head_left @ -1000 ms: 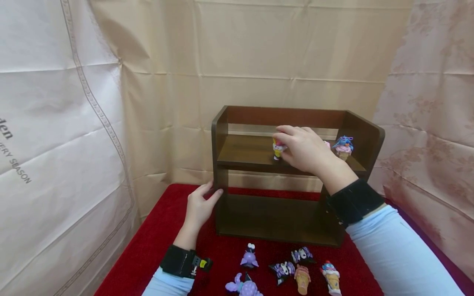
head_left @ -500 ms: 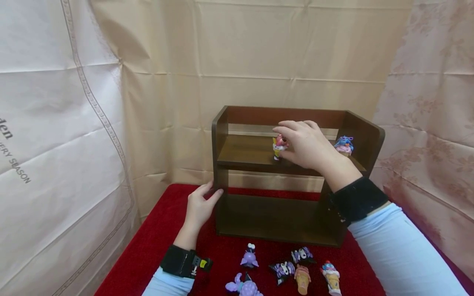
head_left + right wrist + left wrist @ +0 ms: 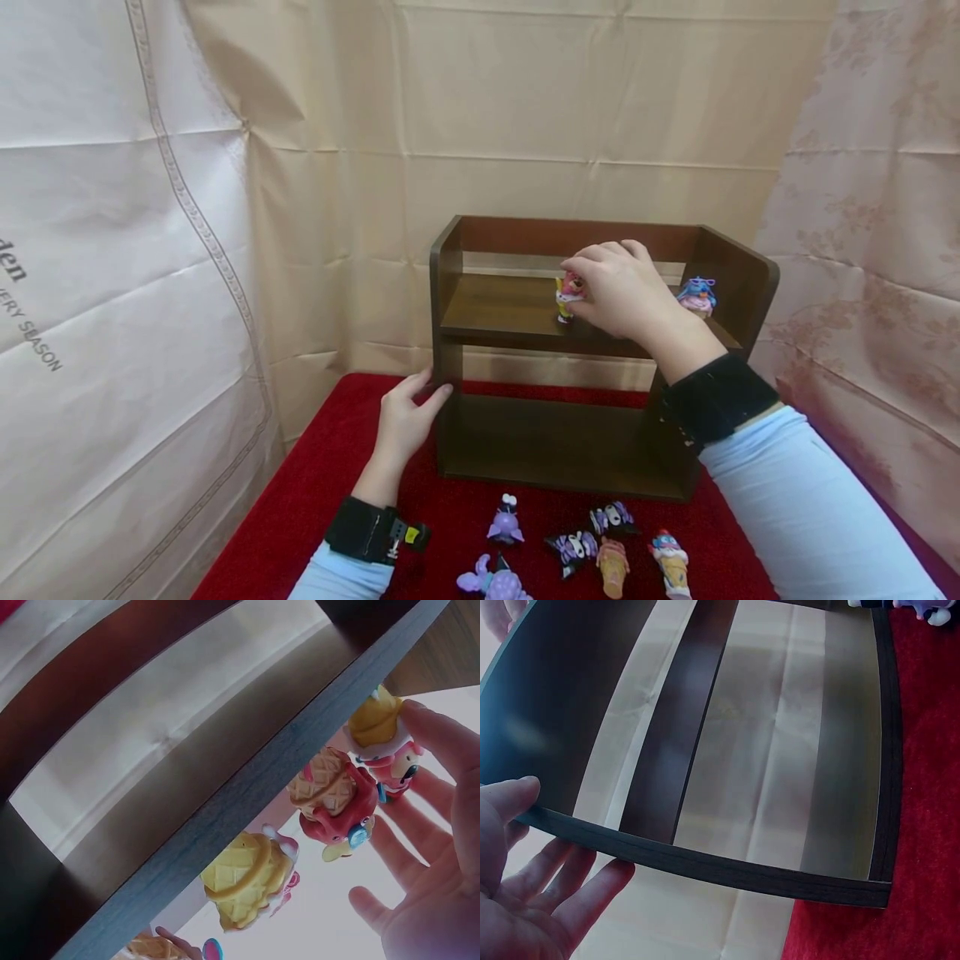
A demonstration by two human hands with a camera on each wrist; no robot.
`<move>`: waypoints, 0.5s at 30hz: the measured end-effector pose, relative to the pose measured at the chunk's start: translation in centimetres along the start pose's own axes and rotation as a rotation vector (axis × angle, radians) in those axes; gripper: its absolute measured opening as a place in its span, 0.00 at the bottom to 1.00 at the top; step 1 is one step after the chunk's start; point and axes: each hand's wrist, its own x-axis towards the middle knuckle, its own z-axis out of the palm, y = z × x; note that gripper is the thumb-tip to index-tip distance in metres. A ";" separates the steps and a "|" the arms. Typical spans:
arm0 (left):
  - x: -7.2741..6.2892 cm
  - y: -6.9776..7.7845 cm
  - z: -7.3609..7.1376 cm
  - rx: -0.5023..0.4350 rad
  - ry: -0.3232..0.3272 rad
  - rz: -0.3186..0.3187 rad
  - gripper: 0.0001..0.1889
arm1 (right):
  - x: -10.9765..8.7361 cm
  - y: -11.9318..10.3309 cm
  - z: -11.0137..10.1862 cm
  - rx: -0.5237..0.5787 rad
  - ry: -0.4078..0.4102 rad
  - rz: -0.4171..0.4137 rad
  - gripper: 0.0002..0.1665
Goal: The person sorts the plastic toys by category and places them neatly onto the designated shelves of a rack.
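My right hand point(image 3: 622, 292) reaches over the upper board of a dark brown two-tier shelf point(image 3: 543, 337). It pinches a small figurine point(image 3: 564, 312) with a pink head and a yellow cup base, close over the board's front edge. In the right wrist view the thumb lies on the yellow cup point(image 3: 375, 720) and fingers pass behind the head. Beside it there stand a red bear cone figurine point(image 3: 337, 799) and a yellow waffle figurine point(image 3: 247, 877), both hidden by the hand in the head view. My left hand point(image 3: 401, 417) holds the shelf's left side panel between thumb and fingers.
A blue-haired figurine point(image 3: 697, 296) stands at the upper board's right end. On the red cloth point(image 3: 322, 467) before the shelf lie purple figurines point(image 3: 505, 521), a brown cone figurine point(image 3: 612, 567) and a red-topped cone figurine point(image 3: 670, 562). Curtains hang behind and beside the table.
My right hand has risen slightly, and the pink-headed figurine has shifted a little to the right with it. The left hand and the figurines on the cloth have stayed put.
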 end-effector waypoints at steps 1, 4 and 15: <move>0.0 0.0 0.0 0.000 0.000 0.000 0.22 | 0.0 0.0 0.0 -0.005 -0.001 0.007 0.35; 0.0 0.0 0.0 0.002 0.001 -0.005 0.22 | 0.0 -0.1 0.1 -0.012 0.000 0.020 0.34; 0.0 0.0 0.0 -0.006 -0.004 -0.024 0.23 | -0.1 -0.2 0.2 -0.033 0.012 0.026 0.33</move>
